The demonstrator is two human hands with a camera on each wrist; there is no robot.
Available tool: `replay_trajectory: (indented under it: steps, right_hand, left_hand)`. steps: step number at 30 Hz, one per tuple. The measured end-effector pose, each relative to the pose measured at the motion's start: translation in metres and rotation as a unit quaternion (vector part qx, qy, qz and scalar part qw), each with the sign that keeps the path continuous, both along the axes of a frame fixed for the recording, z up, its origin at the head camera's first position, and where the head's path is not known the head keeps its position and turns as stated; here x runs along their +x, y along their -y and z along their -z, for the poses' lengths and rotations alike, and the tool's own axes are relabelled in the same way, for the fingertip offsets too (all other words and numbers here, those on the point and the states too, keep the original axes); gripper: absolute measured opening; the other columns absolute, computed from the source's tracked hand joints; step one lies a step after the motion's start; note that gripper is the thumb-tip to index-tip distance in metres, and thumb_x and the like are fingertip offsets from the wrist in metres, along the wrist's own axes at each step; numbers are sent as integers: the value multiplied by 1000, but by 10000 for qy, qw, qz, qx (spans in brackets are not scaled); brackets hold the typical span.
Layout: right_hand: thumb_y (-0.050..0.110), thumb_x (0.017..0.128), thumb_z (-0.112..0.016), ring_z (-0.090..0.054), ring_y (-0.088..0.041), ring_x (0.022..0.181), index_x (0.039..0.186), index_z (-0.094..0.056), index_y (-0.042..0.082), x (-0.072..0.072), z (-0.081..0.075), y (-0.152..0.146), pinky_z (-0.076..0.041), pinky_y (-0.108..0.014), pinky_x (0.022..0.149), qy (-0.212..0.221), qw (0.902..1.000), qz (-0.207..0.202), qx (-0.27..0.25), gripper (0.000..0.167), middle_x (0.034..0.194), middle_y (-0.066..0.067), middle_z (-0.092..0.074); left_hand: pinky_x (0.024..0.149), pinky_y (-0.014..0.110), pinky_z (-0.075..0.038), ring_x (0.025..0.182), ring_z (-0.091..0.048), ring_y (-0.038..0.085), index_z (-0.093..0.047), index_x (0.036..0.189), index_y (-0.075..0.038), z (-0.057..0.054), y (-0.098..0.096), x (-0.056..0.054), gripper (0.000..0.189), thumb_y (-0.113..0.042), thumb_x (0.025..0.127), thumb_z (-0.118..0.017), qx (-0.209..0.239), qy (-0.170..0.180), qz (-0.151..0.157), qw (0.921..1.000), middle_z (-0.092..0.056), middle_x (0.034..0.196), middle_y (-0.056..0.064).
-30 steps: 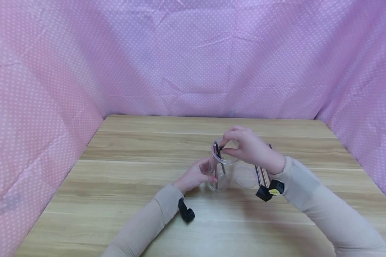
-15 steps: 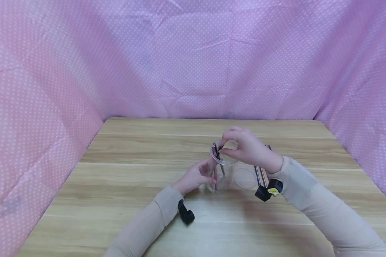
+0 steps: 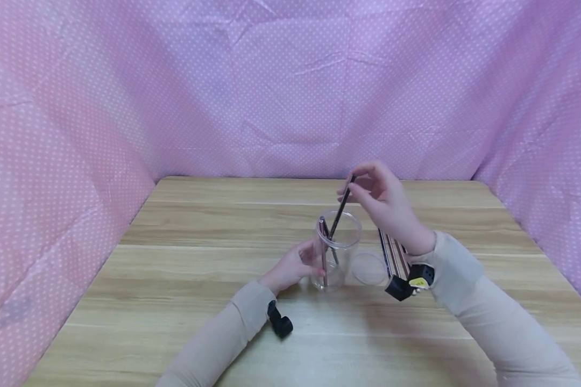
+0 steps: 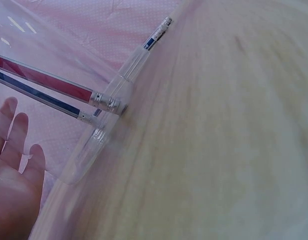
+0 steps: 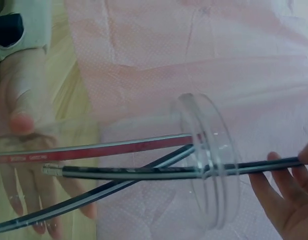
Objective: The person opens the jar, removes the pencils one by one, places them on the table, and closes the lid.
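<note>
My left hand (image 3: 295,266) grips the side of a tall clear plastic jar (image 3: 345,263), which stands on the table. Inside lean a red striped pencil (image 5: 119,148) and a dark blue striped pencil (image 5: 89,198), both eraser end down in the left wrist view. Above the rim, my right hand (image 3: 384,201) pinches the upper end of a black striped pencil (image 3: 342,207). That pencil slants through the jar's mouth, and its ferrule end (image 5: 52,170) is still within the jar. The jar's wall shows the left fingers (image 4: 16,137) through it.
A round clear lid (image 3: 369,267) lies just right of the jar. Several more pencils (image 3: 393,255) lie farther right, partly covered by the right wrist and its black camera (image 3: 399,288). Pink dotted cloth (image 3: 290,91) hangs behind the wooden table (image 3: 198,269).
My right hand has risen from the jar's rim and shifted slightly right, drawing the black pencil partway up out of the jar. The left hand and jar have stayed in place.
</note>
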State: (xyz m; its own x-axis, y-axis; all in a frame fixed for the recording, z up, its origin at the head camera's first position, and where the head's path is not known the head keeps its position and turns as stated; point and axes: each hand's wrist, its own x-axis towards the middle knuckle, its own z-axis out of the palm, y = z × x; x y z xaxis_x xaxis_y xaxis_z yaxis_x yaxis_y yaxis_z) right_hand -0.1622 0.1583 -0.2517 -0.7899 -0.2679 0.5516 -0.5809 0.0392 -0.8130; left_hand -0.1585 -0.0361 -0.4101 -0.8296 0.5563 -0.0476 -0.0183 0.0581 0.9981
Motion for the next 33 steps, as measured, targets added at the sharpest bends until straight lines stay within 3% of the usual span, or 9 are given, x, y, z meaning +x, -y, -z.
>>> replay_trajectory:
  steps: [5, 9, 15, 20, 23, 26, 31, 33]
  right_hand:
    - [-12, 91, -44, -65, -11, 79, 105, -52, 12, -7, -9, -6, -60, -31, 71, 624, 9900, 261, -1238, 29, 94, 0, -57]
    - [-5, 93, -47, -62, -13, 78, 106, -52, 12, -18, -14, -18, -60, -29, 66, 1238, 9703, 526, -2011, 21, 95, -5, -53]
    - [-2, 93, -52, -60, -13, 80, 106, -49, 9, -34, -14, -39, -59, -24, 63, 2431, 9212, 339, -3019, 17, 97, -4, -49]
    - [-3, 92, -53, -60, -14, 80, 103, -49, 7, -40, -12, -56, -59, -26, 67, 3020, 8782, 227, -3701, 15, 95, -3, -50]
    - [-4, 92, -53, -60, -14, 78, 99, -52, 6, -41, -10, -64, -59, -27, 69, 3211, 8653, 119, -3846, 13, 93, -4, -53]
    - [-5, 92, -53, -62, -15, 76, 97, -54, 6, -42, -5, -71, -59, -29, 69, 3315, 8706, -59, -3634, 12, 86, -5, -58]
    - [-1, 93, -54, -63, -12, 80, 101, -54, 9, -40, 13, -87, -60, -29, 72, 3250, 9232, 18, -2051, 14, 88, -1, -60]
    - [1, 93, -54, -63, -10, 81, 104, -53, 11, -40, 22, -95, -60, -29, 72, 3170, 9391, 137, -1323, 14, 90, 2, -59]
  left_hand:
    - [116, 44, -25, 136, -38, 28, -37, 144, -10, -1, 0, 1, 78, 3, 75, -72, -77, 73, -44, 9999, -41, 147, 9]
    - [117, 45, -22, 139, -34, 26, -39, 143, -10, -1, 0, -1, 75, 4, 76, -70, -32, 20, 18, 10000, -39, 150, 7]
    - [119, 45, -18, 140, -32, 22, -41, 142, -7, 1, -1, -3, 71, 7, 77, -68, 213, -106, 194, 9995, -39, 150, 7]
    - [119, 43, -17, 140, -31, 19, -40, 142, -6, 2, 0, -3, 72, 9, 77, -68, 325, -138, 270, 9990, -39, 150, 8]
    - [119, 44, -18, 140, -32, 19, -40, 142, -5, 3, 0, -3, 72, 8, 77, -68, 294, -171, 249, 9991, -40, 149, 9]
    - [119, 44, -19, 140, -32, 20, -41, 142, -6, 3, 0, -3, 71, 7, 77, -68, 244, -173, 228, 9993, -40, 149, 8]
    - [119, 44, -18, 140, -32, 18, -43, 141, -9, 3, -1, -3, 70, 7, 77, -69, 204, -118, 203, 9995, -41, 149, 4]
    - [119, 44, -17, 140, -32, 18, -44, 141, -11, 3, -1, -3, 71, 6, 77, -69, 162, -99, 169, 9997, -41, 149, 1]
